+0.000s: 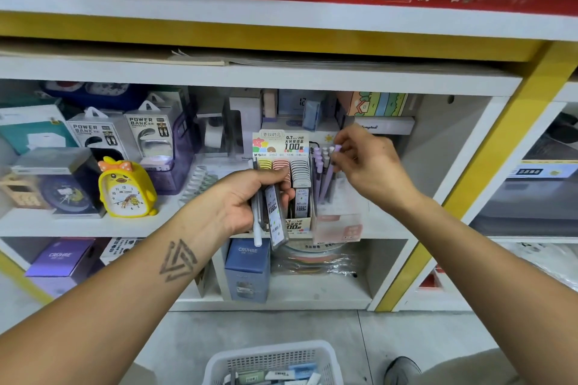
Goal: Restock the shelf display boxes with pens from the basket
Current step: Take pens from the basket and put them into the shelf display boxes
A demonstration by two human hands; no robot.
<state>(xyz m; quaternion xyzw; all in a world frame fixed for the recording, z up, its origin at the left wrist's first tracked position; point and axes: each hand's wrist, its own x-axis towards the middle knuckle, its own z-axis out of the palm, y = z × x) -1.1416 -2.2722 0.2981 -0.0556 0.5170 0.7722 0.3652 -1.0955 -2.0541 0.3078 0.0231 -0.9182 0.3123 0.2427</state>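
Observation:
My left hand [247, 197] grips a small bundle of stationery [271, 219]: a white pen and flat lead cases, held in front of the 0.7 HB lead display box [283, 144]. My right hand [369, 162] pinches the top of a purple pen [337, 148] that stands among several purple pens [322, 175] in a clear display box [339, 225] to the right of the lead box. A white basket [272, 353] with more stationery sits on the floor below, at the bottom edge of the view.
The shelf [78, 225] also holds a yellow duck alarm clock [125, 187], power bank packs [150, 134], a purple bin [179, 159] and boxes at the back. Blue and purple boxes stand on the lower shelf. My shoe [403, 369] is beside the basket.

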